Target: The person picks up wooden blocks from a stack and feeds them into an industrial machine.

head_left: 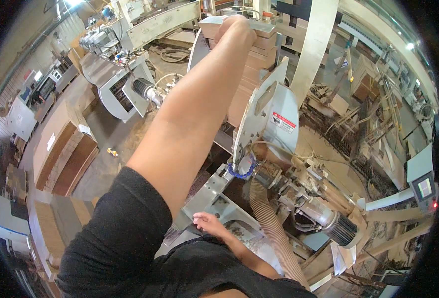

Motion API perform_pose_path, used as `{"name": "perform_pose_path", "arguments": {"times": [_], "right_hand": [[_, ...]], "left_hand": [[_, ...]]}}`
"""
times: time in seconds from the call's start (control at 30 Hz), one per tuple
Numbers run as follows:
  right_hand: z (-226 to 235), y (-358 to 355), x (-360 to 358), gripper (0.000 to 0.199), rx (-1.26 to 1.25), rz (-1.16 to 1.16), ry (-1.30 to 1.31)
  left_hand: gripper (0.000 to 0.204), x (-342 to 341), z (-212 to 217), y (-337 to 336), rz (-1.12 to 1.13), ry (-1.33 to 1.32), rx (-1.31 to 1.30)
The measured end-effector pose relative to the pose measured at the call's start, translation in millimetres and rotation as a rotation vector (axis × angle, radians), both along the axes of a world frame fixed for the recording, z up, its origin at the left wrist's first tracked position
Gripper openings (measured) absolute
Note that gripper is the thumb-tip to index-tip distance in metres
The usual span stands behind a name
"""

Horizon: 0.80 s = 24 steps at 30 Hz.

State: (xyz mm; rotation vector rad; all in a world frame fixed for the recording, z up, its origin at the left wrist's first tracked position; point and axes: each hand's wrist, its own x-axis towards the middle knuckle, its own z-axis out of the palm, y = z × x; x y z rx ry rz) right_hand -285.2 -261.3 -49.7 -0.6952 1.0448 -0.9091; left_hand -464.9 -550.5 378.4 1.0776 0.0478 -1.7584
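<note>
My left arm stretches far forward across the view. At its end my left hand (235, 25) rests at the top of a tall stack of brown boards (259, 59); its fingers are mostly hidden behind the wrist. A grey-white flat piece (264, 27) lies on top of that stack, beside the hand. Close to my body, my right hand (209, 223) hovers over the metal machine frame (212, 196) with its fingers loosely curled in. Nothing shows in it. Right of the stack stands a pale curved machine guard (279, 114) with a red-and-white warning label.
A ribbed hose (269, 233) and a motor (341, 228) sit at right, near a blue coiled air line (241, 171). A second motor unit (142, 89) stands left of my arm. Board stacks (65, 154) line the left floor. A control panel (423, 188) hangs far right.
</note>
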Motion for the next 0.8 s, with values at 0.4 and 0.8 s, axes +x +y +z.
{"name": "perform_pose_path", "arguments": {"times": [0.4,0.8], "right_hand": [[3.3,-11.9,-10.1,0.036,-0.047,-0.026,0.032],[-15.5,-35.5,-11.5,0.037,-0.29,0.024,0.554]], "left_hand": [[0.067,-25.3,-35.3,-125.0,-0.133,0.074,-0.359],[0.086,181.7,-94.7,-50.9,-0.775,-0.444,-0.781]]}}
